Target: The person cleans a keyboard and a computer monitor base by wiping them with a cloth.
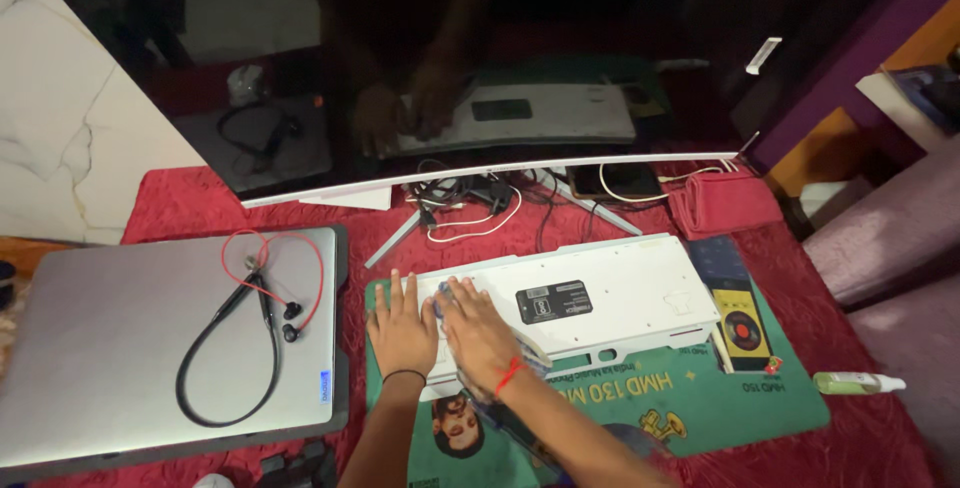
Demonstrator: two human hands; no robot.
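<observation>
I have the white keyboard (570, 303) lying face down on the green mat (700, 398), mid-surface. My left hand (403, 333) presses flat on its left end; my right hand (478, 333), nearly flat, seems to rub a small cloth there. Next, I judge, wiping rightward needs steady bracing.

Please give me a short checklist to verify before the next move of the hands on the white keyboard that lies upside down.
1. White plastic keyboard lies face down, flat on the green printed desk mat: ok.
2. Left hand rests flat on the keyboard's left end: ok.
3. Right hand presses what looks like a bluish cloth there; what it really is: cannot tell.
4. Black neckband earphones with red cable lie on the closed grey laptop, apart from the hands: ok.
5. Tangled cables under the curved monitor sit close behind the keyboard: not ok.
</observation>
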